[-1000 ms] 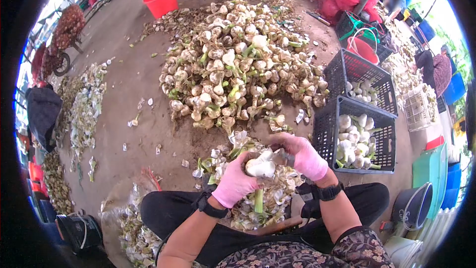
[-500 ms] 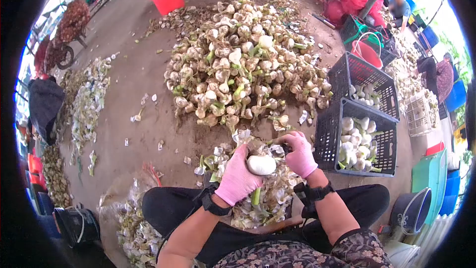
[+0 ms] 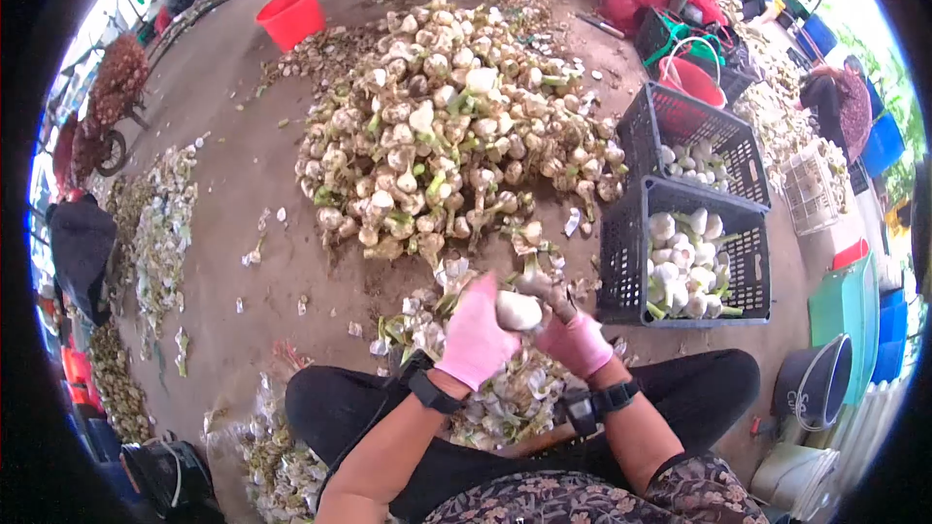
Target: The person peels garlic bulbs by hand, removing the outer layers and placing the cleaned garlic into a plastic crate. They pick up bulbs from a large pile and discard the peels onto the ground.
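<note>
A white peeled garlic bulb [image 3: 518, 311] sits between my gloved hands, above loose skins. My left hand [image 3: 478, 335] wears a pink glove and is wrapped round the bulb's left side. On the bulb's right, my right hand [image 3: 575, 338], in a pink glove, is closed and blurred by motion; brownish skin or stalk shows by its fingers, and what it grips is unclear. Ahead lies a large heap of garlic bulbs [image 3: 437, 136] with stalks. Peeled skins [image 3: 524, 388] cover the ground between my legs.
Black crates [image 3: 684, 315] of white garlic stand at the right, with a red bucket [image 3: 691, 82] behind. Another red bucket [image 3: 291, 17] is beyond the heap. A dark bucket [image 3: 814, 383] stands at lower right. Other people sit at the far right and left edge.
The view has shifted, so the heap and crates appear further left. My right hand has moved lower and closer beside the bulb, which my left hand still holds.
</note>
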Demonstrator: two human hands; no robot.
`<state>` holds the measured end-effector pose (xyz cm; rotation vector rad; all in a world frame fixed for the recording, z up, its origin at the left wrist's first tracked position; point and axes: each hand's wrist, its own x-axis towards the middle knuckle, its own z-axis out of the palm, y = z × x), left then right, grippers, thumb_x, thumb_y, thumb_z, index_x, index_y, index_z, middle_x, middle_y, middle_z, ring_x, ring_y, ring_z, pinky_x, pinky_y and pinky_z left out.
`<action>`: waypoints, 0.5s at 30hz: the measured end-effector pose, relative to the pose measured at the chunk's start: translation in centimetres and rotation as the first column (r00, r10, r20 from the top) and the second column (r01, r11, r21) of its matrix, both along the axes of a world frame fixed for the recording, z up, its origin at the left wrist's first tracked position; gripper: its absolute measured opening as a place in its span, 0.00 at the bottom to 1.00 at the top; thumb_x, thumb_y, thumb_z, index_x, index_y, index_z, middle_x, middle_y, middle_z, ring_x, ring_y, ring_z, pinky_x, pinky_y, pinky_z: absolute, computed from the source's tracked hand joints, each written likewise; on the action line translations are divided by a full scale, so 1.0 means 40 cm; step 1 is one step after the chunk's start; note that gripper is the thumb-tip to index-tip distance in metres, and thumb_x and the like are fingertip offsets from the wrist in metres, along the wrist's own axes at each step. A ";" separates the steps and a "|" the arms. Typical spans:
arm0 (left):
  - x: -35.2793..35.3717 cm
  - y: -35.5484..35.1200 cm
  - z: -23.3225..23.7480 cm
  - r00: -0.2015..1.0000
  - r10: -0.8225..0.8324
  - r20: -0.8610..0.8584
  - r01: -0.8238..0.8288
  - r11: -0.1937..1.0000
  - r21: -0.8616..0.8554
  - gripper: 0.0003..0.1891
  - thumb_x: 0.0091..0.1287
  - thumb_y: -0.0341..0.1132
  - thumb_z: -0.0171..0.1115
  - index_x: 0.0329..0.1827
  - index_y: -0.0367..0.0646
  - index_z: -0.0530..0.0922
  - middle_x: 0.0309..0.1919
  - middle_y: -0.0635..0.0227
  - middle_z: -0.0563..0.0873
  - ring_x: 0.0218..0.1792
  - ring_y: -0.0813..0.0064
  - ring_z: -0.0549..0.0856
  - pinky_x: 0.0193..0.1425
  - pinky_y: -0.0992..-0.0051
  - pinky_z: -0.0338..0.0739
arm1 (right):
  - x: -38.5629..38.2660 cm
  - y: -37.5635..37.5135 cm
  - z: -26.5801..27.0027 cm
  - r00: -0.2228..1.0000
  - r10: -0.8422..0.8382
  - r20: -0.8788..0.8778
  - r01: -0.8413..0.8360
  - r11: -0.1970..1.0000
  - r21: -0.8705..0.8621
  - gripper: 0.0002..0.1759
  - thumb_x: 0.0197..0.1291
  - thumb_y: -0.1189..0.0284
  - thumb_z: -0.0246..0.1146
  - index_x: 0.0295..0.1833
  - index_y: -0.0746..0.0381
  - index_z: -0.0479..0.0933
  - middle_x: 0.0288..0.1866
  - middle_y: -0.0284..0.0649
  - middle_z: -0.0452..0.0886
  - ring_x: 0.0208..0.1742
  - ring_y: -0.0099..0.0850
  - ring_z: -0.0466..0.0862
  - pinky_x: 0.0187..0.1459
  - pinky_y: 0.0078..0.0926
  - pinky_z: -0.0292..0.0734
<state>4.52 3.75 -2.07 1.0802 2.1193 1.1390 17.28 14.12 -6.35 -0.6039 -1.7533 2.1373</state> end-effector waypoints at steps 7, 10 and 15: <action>0.027 0.059 0.030 0.930 -0.081 0.359 0.028 0.988 0.150 0.38 0.47 0.22 0.61 0.66 0.24 0.61 0.62 0.45 0.71 0.67 0.60 0.69 0.73 0.71 0.59 | 0.130 0.202 -0.085 0.649 -0.688 -0.324 -0.197 0.259 -0.946 0.29 0.65 0.54 0.55 0.61 0.65 0.71 0.58 0.45 0.79 0.58 0.37 0.78 0.59 0.36 0.74; 0.007 0.057 0.068 0.893 -0.056 0.447 0.021 0.996 0.083 0.38 0.46 0.23 0.61 0.66 0.24 0.62 0.63 0.45 0.72 0.67 0.61 0.69 0.73 0.72 0.58 | 0.172 0.298 -0.185 0.400 -0.885 -0.239 -0.393 0.070 -0.917 0.25 0.66 0.62 0.53 0.64 0.66 0.69 0.64 0.47 0.74 0.65 0.37 0.74 0.64 0.35 0.71; -0.022 0.009 -0.029 0.969 -0.084 0.233 0.083 0.996 0.014 0.34 0.46 0.26 0.61 0.62 0.31 0.68 0.54 0.49 0.79 0.56 0.59 0.79 0.62 0.68 0.71 | -0.039 0.319 -0.308 0.891 -0.445 0.089 0.417 0.725 -0.549 0.17 0.61 0.74 0.55 0.56 0.63 0.76 0.52 0.40 0.79 0.58 0.35 0.76 0.55 0.35 0.73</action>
